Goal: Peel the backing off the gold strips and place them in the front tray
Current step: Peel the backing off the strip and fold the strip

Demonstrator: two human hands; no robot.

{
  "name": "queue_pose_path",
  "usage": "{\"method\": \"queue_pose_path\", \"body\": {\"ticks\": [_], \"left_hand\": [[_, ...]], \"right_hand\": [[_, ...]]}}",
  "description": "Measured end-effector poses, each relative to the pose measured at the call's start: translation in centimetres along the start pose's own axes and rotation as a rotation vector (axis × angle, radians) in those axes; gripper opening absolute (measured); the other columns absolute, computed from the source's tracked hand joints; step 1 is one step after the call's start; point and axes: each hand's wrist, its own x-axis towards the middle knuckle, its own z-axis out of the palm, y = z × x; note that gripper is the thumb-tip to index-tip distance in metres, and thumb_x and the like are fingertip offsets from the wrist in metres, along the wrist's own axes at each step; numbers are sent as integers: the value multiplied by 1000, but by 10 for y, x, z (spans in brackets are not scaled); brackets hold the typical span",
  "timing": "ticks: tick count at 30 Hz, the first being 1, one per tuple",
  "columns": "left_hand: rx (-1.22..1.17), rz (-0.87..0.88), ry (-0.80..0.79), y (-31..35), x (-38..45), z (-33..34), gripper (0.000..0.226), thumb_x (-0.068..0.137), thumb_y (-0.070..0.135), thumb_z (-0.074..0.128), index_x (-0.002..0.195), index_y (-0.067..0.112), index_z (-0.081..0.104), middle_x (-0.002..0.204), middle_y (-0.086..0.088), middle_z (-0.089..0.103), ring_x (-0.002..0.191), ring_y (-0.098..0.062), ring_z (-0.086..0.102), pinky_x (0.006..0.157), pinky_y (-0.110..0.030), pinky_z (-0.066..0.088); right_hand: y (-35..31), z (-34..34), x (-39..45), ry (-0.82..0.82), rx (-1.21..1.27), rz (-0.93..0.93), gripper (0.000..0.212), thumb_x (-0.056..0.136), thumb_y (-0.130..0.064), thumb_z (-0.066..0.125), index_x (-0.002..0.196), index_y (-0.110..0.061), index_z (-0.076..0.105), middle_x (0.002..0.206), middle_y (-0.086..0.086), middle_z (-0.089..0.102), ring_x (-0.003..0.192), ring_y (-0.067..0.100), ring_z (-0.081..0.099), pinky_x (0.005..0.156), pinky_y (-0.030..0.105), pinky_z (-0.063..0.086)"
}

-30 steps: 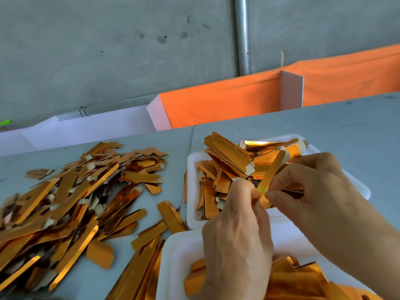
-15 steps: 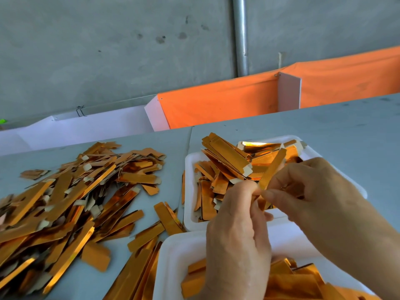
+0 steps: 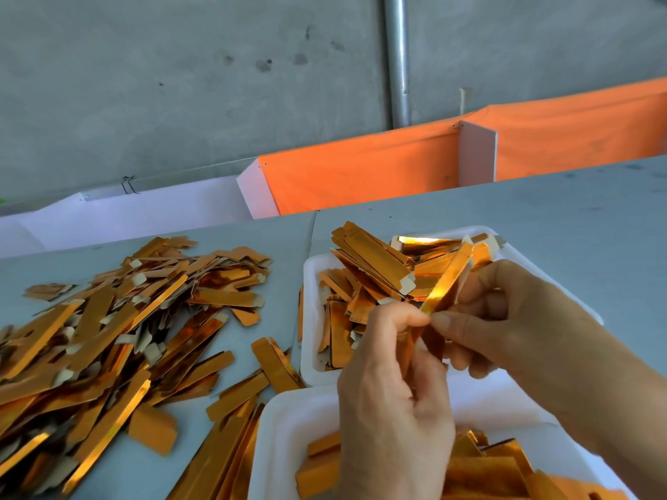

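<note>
While both hands had stayed above the trays, the left hand and right hand now pinched the gold strip closer together, fingertips nearly touching at its lower end. It stood tilted over the rear tray. The front tray lay at the bench's near edge, loose strips crowding its left side.

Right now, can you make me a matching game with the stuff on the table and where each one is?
Things:
1. held gold strip
2. loose pile of strips
3. far tray
4. near tray

Places:
A. spread on the table, left side
B. closest to the person, bottom of the view
C. pinched between both hands
D. behind the hands, heaped with strips

Pairs: 1-C, 2-A, 3-D, 4-B
</note>
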Motion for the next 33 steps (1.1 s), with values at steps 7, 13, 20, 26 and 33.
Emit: {"method": "queue_pose_path", "body": {"ticks": [7,13,20,26,33], "left_hand": [[-163,-27,-36,3,2,-2,11,84,42,58,87,32,61,77,20,67,79,4,65,61,-5,46],[-128,-40,-4,-7,6,-3,22,89,6,60,86,28,64,77,17,69,77,0,66,62,-6,46],[-107,-92,-24,-10,5,-4,30,91,15,58,90,43,70,86,24,69,83,1,65,67,-13,51],[-82,-57,-114,-11,6,-2,33,92,13,56,98,42,72,93,29,67,90,9,62,73,-4,45],[-213,-101,-256,-4,3,-8,32,96,27,44,102,48,66,63,16,64,43,-1,54,49,-7,41]], "right_hand": [[-2,-8,2,-24,-40,68,27,75,-20,78,85,-13,54,51,1,66,39,5,57,42,14,41],[-6,-8,0,55,-311,10,51,52,-55,79,78,-22,51,51,-4,62,43,5,57,42,15,35],[12,-36,15,-108,283,114,50,66,2,80,109,-17,62,95,1,75,85,20,73,81,40,55],[14,-32,18,-69,507,71,75,50,-30,80,120,-19,56,91,10,74,83,20,73,71,29,57],[20,-26,19,-40,484,78,47,60,-23,71,105,-14,66,84,18,72,72,23,71,56,23,55]]}}
